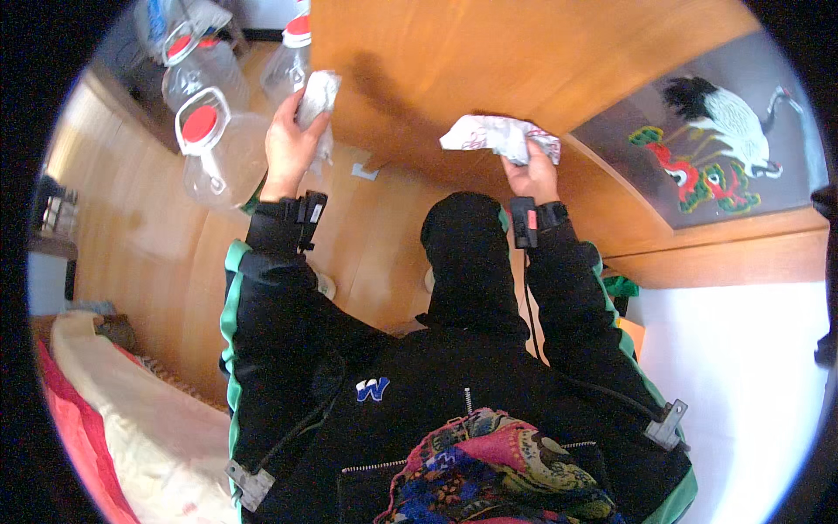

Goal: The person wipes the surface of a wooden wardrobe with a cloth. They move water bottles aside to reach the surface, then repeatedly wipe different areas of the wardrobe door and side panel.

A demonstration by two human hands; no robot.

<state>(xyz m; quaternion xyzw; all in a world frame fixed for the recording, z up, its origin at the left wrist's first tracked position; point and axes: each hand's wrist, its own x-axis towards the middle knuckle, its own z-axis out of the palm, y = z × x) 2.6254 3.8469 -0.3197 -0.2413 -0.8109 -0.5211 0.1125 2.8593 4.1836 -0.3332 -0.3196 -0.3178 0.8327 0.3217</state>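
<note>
My left hand (pixel 288 154) is closed around a crumpled white wad (pixel 319 97), gripped between thumb and fingers. A loose pale end hangs below that hand. In my right hand (pixel 533 173) is a folded white piece (pixel 481 133) with a red pattern, paper or cloth; I cannot tell which. It extends leftward from my fingers, close to an orange-brown wooden cabinet panel (pixel 419 59). Both hands are raised in front of me, well apart. Whether the right-hand piece touches the wood cannot be made out.
Large clear plastic jugs (pixel 229 154) with red caps stand left of my left hand. A crane picture (pixel 727 131) is on the wooden furniture at right. A small white scrap (pixel 364 171) lies low beside the wood. Cream bedding (pixel 144 419) is at lower left.
</note>
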